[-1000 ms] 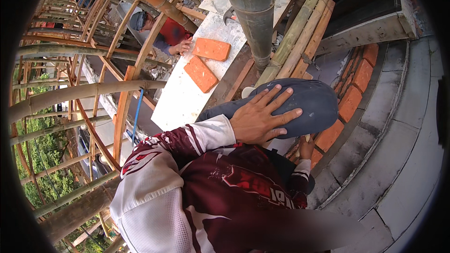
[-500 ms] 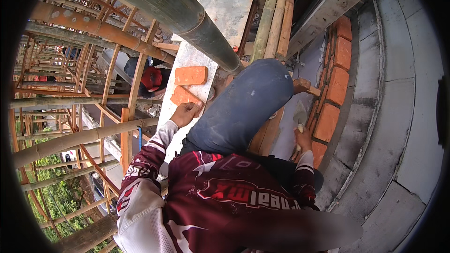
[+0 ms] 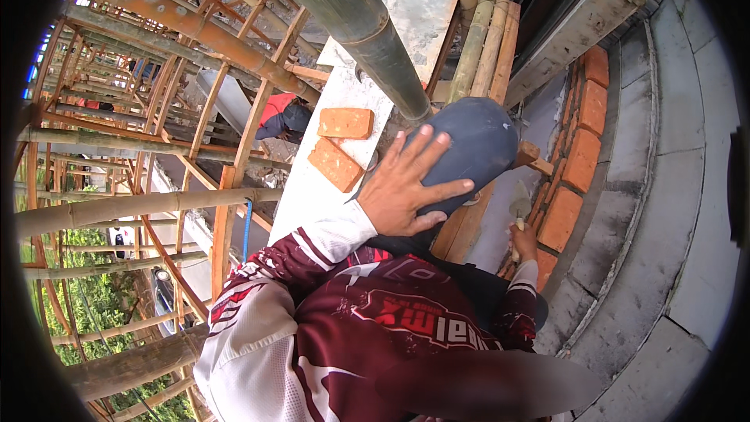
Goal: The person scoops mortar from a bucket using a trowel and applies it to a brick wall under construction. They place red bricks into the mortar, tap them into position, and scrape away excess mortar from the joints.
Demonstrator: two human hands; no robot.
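My left hand (image 3: 402, 184) is held over my bent leg in dark trousers (image 3: 473, 137), its fingers spread and nothing in them; whether it rests on the cloth I cannot tell. Beside it, two orange bricks, one straight (image 3: 346, 123) and one slanted (image 3: 336, 164), lie on a pale board (image 3: 301, 195). Down at the right, my right hand (image 3: 525, 241) is closed around the light handle of a trowel (image 3: 519, 202). The trowel's grey blade points away from me, next to a row of laid orange bricks (image 3: 561, 219) along the wall.
A thick green bamboo pole (image 3: 355, 19) slants across ahead of me. Bamboo and timber scaffolding (image 3: 156, 219) fills the left, with a person in red (image 3: 277, 116) below. Grey block wall (image 3: 625, 223) curves along the right. A wooden beam (image 3: 578, 27) juts in at upper right.
My left hand has left the slanted brick and moved right over my leg, its fingers opening wide. That brick now lies turned differently. My right hand still grips the trowel.
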